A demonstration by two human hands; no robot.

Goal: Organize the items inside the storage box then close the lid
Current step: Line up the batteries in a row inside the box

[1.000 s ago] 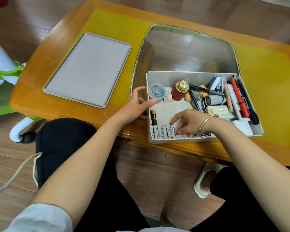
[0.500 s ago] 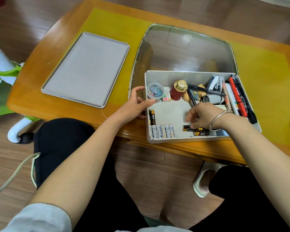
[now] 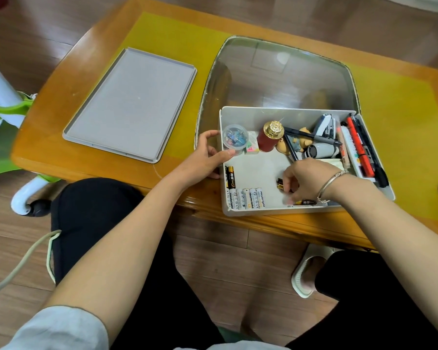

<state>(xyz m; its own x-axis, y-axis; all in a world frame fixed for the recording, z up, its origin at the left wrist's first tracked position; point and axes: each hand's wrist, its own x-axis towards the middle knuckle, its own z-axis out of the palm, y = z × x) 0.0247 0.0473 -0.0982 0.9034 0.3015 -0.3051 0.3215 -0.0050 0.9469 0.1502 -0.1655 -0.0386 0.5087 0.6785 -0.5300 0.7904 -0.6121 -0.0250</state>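
The storage box is sitting at the near edge of the tabletop, its near wall just about flush with that edge, and its grey lid is lying flat on the tabletop's left half, well apart from the box, so closing is not yet in hand. The left hand is gripping the box's left wall, thumb hooked over the rim and fingers curled outside it, apparently to keep the light box from sliding while the other hand is working inside. The right hand is reaching down near the near wall with fingers curled around dark gold-banded batteries, one end poking out at the fingertips; another is lying beneath the wrist, though how many are being pinched I cannot tell. In the near left corner a row of white batteries is lying side by side, with a black-and-gold battery set along the left wall, so the loose ones are probably being gathered to join that row. Along the far wall a clear tub of pins, a red bottle with a gold cap and a small figurine are standing together, while markers are lying lengthwise against the right wall, keeping the middle floor free for sorting.
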